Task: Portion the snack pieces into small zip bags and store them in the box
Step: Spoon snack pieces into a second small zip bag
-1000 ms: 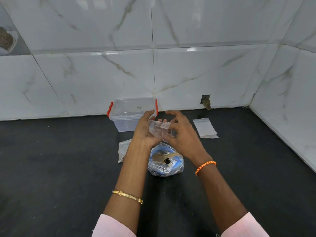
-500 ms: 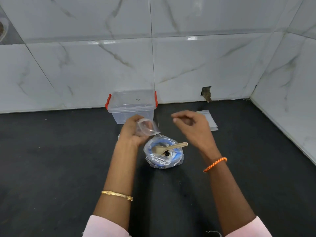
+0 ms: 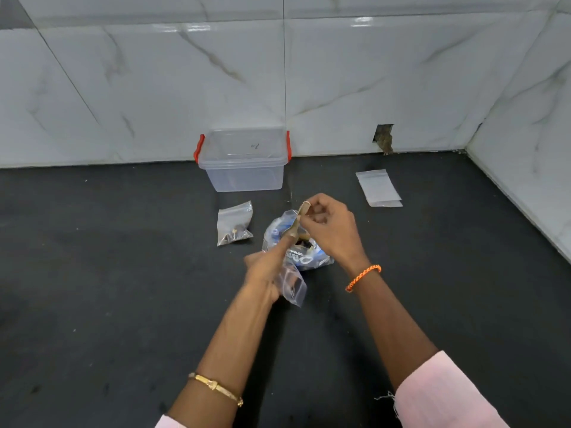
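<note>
Head view, looking forward-down at black counter [image 3: 92, 273], close.

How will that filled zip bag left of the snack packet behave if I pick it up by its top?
The filled zip bag will probably hang floppy: its thin clear film is already creased. It looks light, holding only a few dark pieces at the bottom. The glossy film may slip, so pinch the zip strip.

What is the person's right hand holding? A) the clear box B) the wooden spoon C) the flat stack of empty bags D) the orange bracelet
B: the right hand pinches the handle of the wooden spoon, whose other end dips into the open snack packet, while the left hand holds an empty zip bag.
</note>
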`<state>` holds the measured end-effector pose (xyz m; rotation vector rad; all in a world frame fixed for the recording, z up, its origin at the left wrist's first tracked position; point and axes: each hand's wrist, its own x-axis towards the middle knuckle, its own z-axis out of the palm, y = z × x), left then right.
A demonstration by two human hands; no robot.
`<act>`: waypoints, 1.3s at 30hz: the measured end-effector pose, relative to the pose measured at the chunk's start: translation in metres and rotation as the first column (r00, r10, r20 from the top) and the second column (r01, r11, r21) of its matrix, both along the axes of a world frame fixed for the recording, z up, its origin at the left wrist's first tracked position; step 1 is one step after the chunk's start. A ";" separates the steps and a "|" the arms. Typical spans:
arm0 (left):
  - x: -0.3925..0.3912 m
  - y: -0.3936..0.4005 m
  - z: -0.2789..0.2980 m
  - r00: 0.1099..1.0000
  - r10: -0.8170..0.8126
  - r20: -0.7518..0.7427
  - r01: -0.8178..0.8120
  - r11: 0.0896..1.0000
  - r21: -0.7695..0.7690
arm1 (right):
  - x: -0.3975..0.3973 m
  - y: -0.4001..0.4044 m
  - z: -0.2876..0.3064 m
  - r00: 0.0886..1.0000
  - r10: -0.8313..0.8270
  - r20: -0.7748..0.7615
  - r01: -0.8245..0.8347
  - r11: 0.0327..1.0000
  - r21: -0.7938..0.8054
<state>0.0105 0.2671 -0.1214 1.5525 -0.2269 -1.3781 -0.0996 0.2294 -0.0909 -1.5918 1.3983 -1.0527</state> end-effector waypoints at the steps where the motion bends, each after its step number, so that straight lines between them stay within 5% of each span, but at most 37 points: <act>1: -0.006 0.003 0.001 0.999 0.028 0.045 -0.028 1.000 -0.002 | 0.000 0.002 0.000 0.999 0.025 -0.030 -0.025 1.000 -0.016; 4: -0.020 0.013 0.008 0.985 0.102 0.142 -0.100 0.995 -0.019 | -0.009 0.005 0.003 0.991 -0.007 -0.136 -0.019 0.983 -0.185; 10: -0.028 0.025 0.012 0.989 0.144 0.037 -0.145 0.989 0.041 | -0.019 0.016 -0.013 0.947 -0.038 -0.319 -0.063 0.951 -0.302; 18: -0.031 0.032 0.015 0.977 0.181 -0.114 -0.182 0.983 0.005 | -0.015 -0.008 -0.019 0.957 -0.198 -0.212 0.210 0.977 0.033; 27: -0.036 0.019 0.022 0.965 0.179 -0.191 -0.187 0.982 -0.025 | -0.020 -0.044 -0.025 0.946 -0.323 -0.034 0.303 0.842 0.446; 39: -0.025 0.016 0.025 0.959 0.186 -0.216 -0.190 0.982 0.003 | -0.041 -0.049 0.000 0.880 -0.404 0.251 0.224 0.818 0.530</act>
